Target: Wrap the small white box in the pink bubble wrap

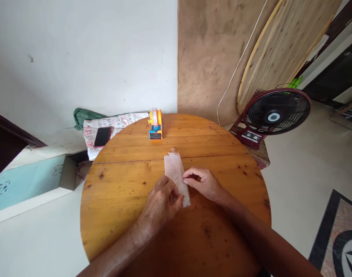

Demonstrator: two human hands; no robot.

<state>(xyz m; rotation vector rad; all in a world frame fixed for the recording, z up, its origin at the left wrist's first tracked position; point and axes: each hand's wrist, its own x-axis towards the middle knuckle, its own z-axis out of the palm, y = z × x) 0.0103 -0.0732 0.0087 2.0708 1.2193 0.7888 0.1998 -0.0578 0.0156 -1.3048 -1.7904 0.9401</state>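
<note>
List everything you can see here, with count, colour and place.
Table: one, orange-brown wood, round, centre.
Sheet: one, pale pinkish, mid-table, between the hands.
Tape dispenser: one, orange and blue, table's far edge.
Phone: one, black with red edge, on the sack.
Sack: one, white, printed, left of table.
Bag: one, green, behind sack.
Fan: one, dark red, floor, right.
Round board: one, pale wood, leaning upper right.
Left hand: one, grip pinching sheet's near end.
Right hand: one, grip pinching sheet's right edge.
</note>
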